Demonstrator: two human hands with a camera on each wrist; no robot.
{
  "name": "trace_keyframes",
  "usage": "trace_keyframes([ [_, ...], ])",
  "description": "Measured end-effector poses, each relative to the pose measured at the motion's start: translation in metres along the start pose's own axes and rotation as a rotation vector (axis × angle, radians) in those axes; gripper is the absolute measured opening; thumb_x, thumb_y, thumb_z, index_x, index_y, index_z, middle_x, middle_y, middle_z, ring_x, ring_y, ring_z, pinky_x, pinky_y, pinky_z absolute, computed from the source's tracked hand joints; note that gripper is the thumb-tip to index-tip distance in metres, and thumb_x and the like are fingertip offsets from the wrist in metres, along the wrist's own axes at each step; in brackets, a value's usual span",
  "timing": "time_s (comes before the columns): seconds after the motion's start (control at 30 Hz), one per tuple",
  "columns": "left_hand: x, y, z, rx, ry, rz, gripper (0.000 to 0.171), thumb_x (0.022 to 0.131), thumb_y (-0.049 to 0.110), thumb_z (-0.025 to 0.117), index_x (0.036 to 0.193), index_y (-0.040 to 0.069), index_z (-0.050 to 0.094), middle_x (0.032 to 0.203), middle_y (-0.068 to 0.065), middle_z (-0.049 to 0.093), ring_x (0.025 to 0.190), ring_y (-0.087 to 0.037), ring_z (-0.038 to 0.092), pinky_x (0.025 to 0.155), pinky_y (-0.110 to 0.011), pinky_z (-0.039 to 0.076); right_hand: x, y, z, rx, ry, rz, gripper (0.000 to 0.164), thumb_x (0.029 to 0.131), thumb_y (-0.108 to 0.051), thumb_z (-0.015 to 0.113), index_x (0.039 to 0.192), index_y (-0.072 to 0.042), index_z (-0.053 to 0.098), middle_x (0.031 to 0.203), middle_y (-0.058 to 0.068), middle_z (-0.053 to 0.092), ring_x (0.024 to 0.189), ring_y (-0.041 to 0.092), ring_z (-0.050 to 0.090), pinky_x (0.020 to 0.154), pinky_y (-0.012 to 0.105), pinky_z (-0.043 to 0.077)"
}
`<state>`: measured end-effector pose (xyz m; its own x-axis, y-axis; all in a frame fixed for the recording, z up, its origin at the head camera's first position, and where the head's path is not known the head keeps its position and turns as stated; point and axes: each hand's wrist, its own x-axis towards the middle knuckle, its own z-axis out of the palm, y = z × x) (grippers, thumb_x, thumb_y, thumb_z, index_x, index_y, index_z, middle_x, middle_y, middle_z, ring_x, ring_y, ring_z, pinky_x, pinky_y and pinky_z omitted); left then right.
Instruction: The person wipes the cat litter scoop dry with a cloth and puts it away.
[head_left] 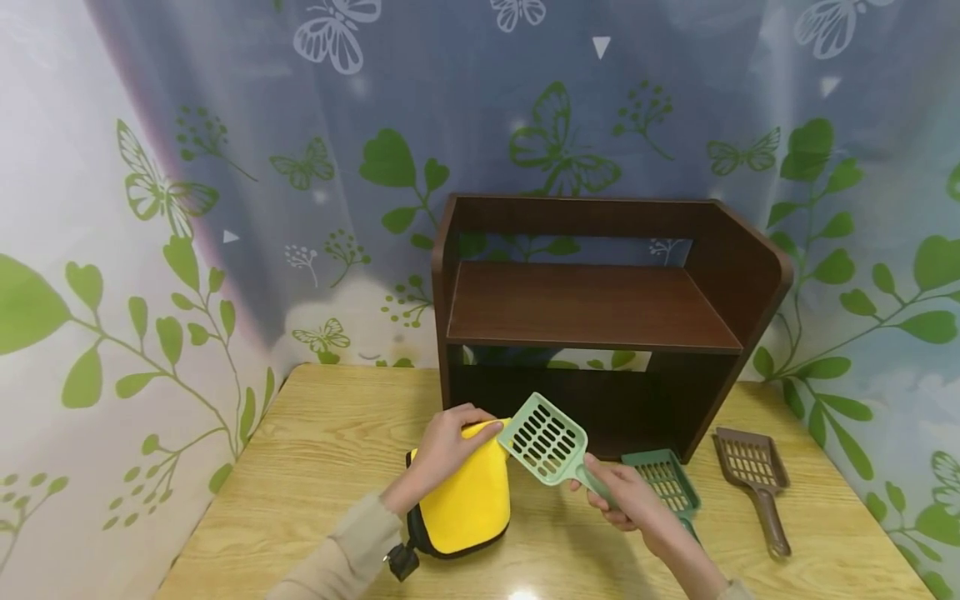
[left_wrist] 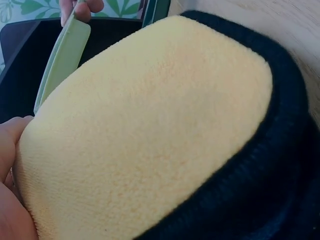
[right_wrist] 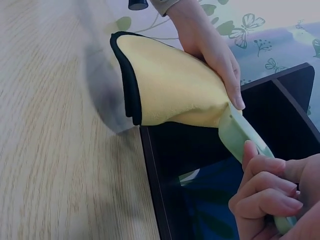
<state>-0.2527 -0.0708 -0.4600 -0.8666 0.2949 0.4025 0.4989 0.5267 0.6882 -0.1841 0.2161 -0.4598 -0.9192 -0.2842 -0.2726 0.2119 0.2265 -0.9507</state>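
My left hand (head_left: pixel 447 450) grips a folded yellow cloth (head_left: pixel 468 508) with black edging, thumb on top near its upper corner. In the left wrist view the cloth (left_wrist: pixel 150 120) shows a plush face and fills most of the picture. A light green slotted litter scoop (head_left: pixel 546 467) is in my right hand (head_left: pixel 633 500), the fingers curled round its handle. The scoop's far edge meets the cloth's corner by the left fingertips. From the right wrist, the scoop (right_wrist: pixel 240 135) appears side-on, its rim against the cloth (right_wrist: pixel 172 82).
A dark brown two-tier shelf (head_left: pixel 592 308) stands at the back of the wooden table (head_left: pixel 345 417). To the right lie a dark green slotted scoop (head_left: pixel 671 482), partly behind my right hand, and a brown one (head_left: pixel 753 462). Patterned curtain (head_left: pixel 315 208) surrounds the table.
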Motion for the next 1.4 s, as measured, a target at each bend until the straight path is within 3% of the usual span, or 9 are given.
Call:
trace_keyframes([
  [0.4, 0.016, 0.012, -0.004, -0.014, 0.041, 0.02, 0.022, 0.096, 0.033, 0.071, 0.102, 0.014, 0.08, 0.086, 0.005, 0.068, 0.068, -0.008, 0.053, 0.059, -0.022, 0.043, 0.002, -0.001, -0.003, -0.048, -0.065, -0.027, 0.06, 0.108, -0.049, 0.042, 0.111, 0.005, 0.067, 0.063, -0.006, 0.044, 0.045, 0.004, 0.025, 0.042, 0.019, 0.023],
  [0.6, 0.027, 0.02, -0.003, 0.007, 0.024, 0.052, 0.021, 0.097, 0.032, 0.071, 0.104, 0.015, 0.08, 0.086, 0.005, 0.067, 0.067, -0.009, 0.053, 0.06, -0.022, 0.043, 0.002, 0.0, -0.008, -0.153, -0.158, -0.029, 0.056, 0.108, -0.046, 0.044, 0.113, 0.004, 0.068, 0.061, -0.005, 0.044, 0.044, 0.004, 0.021, 0.042, 0.019, 0.02],
  [0.7, 0.031, 0.022, -0.002, 0.039, -0.03, 0.079, 0.022, 0.097, 0.035, 0.07, 0.106, 0.017, 0.08, 0.088, 0.006, 0.066, 0.069, -0.008, 0.053, 0.062, -0.022, 0.044, 0.002, 0.002, -0.01, -0.184, -0.19, -0.039, 0.058, 0.108, -0.046, 0.043, 0.108, 0.005, 0.07, 0.062, -0.005, 0.044, 0.043, 0.003, 0.02, 0.041, 0.018, 0.02],
  [0.9, 0.036, 0.025, -0.001, 0.096, -0.208, 0.136, 0.026, 0.097, 0.04, 0.067, 0.108, 0.02, 0.079, 0.087, 0.011, 0.061, 0.072, -0.009, 0.05, 0.065, -0.023, 0.043, 0.003, 0.001, -0.018, -0.208, -0.226, -0.045, 0.056, 0.109, -0.043, 0.044, 0.105, 0.005, 0.071, 0.061, -0.005, 0.045, 0.043, 0.002, 0.019, 0.041, 0.017, 0.021],
  [1.1, 0.044, 0.035, 0.0, 0.192, -0.391, 0.247, 0.026, 0.099, 0.04, 0.064, 0.11, 0.023, 0.079, 0.087, 0.012, 0.058, 0.073, -0.007, 0.047, 0.068, -0.022, 0.039, 0.007, -0.006, -0.023, -0.288, -0.263, -0.101, 0.053, 0.109, -0.037, 0.045, 0.104, 0.008, 0.072, 0.057, -0.005, 0.043, 0.042, 0.002, 0.02, 0.041, 0.017, 0.021],
  [1.3, 0.047, 0.055, 0.01, 0.246, -0.49, 0.316, 0.024, 0.098, 0.042, 0.064, 0.106, 0.025, 0.079, 0.087, 0.014, 0.056, 0.076, -0.005, 0.046, 0.073, -0.021, 0.035, 0.013, -0.012, -0.016, -0.377, -0.268, -0.154, 0.046, 0.109, -0.035, 0.047, 0.101, 0.001, 0.075, 0.056, -0.004, 0.044, 0.042, 0.004, 0.022, 0.042, 0.018, 0.024],
  [1.4, 0.047, 0.064, 0.018, 0.306, -0.518, 0.378, 0.024, 0.097, 0.044, 0.064, 0.105, 0.027, 0.079, 0.087, 0.015, 0.056, 0.076, -0.004, 0.045, 0.074, -0.02, 0.033, 0.015, -0.014, -0.009, -0.388, -0.27, -0.154, 0.045, 0.108, -0.037, 0.049, 0.091, -0.001, 0.07, 0.059, -0.003, 0.047, 0.043, 0.004, 0.025, 0.044, 0.018, 0.027],
])
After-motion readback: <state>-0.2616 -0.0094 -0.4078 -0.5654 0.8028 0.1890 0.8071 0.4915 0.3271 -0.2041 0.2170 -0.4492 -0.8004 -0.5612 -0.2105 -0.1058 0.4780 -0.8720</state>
